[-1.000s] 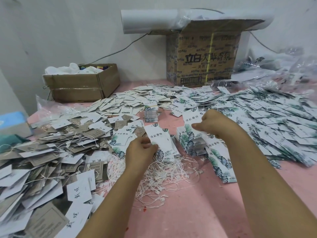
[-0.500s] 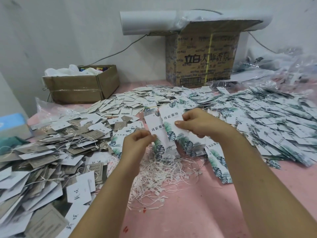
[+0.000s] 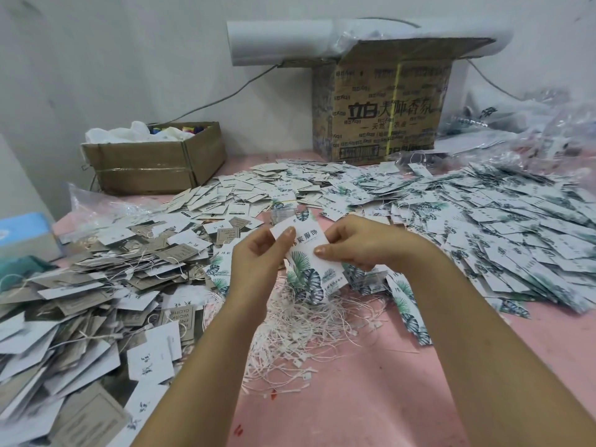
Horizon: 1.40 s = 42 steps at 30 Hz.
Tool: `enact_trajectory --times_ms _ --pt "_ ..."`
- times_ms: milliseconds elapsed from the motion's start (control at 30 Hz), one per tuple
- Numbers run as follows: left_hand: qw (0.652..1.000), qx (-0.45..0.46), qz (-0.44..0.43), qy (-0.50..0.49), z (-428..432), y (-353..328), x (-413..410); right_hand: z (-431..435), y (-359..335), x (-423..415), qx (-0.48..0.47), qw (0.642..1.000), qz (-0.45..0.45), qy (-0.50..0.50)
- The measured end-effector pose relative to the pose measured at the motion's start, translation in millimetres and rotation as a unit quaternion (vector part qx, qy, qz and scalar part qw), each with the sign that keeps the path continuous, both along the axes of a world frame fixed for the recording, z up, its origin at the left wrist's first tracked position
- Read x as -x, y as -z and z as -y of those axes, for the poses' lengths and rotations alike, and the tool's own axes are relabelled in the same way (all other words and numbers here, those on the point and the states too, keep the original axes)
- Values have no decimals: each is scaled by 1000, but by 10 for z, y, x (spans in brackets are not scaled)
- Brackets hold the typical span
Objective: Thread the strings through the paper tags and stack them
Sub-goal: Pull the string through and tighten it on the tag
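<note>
Both hands hold white paper tags with green leaf print (image 3: 308, 253) lifted above the pink table. My left hand (image 3: 258, 262) pinches their upper left edge, thumb on the front. My right hand (image 3: 361, 245) pinches their right edge, thumb on the printed face. At least two tags lie overlapped in the grip. A tangle of white strings (image 3: 303, 333) lies on the table just below them. A short stack of leaf tags (image 3: 364, 279) sits under my right wrist. I cannot tell whether a string is in either hand.
Grey and white strung tags (image 3: 96, 285) pile up at the left. Loose leaf tags (image 3: 500, 227) spread across the right. A printed carton (image 3: 383, 104) and a low cardboard box (image 3: 154, 162) stand at the back wall. A blue box (image 3: 22, 230) sits far left.
My right hand took a leaf tag from the stack and brought it to the tag in my left hand. Both hands rose and met above the strings.
</note>
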<state>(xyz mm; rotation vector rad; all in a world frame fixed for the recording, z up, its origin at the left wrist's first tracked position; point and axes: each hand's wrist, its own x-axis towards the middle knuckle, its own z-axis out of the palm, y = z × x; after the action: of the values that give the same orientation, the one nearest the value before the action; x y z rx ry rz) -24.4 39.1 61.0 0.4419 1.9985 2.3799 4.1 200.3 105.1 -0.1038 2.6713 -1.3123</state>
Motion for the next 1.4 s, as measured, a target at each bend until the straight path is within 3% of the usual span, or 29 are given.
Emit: enact_trajectory --times_ms 167,400,700,833,1067,1400 --pt "999 -21 -21 -14 1 -61 -6 -38 -50 -2 23 998 -32 39" --pt "999 8 -26 -28 -1 -56 12 -61 -158 -60 106 974 -173 104" --pt "999 13 -39 -26 -24 -69 -7 45 -174 -23 -3 966 -243 91" --pt "998 20 -47 -24 -36 -71 -31 50 -198 -30 22 953 -293 69" --pt "997 39 -49 -37 -40 -99 -53 66 -173 -1 74 947 -300 86" --pt "998 42 -48 -17 -40 -117 -80 111 -170 -3 14 939 -332 95"
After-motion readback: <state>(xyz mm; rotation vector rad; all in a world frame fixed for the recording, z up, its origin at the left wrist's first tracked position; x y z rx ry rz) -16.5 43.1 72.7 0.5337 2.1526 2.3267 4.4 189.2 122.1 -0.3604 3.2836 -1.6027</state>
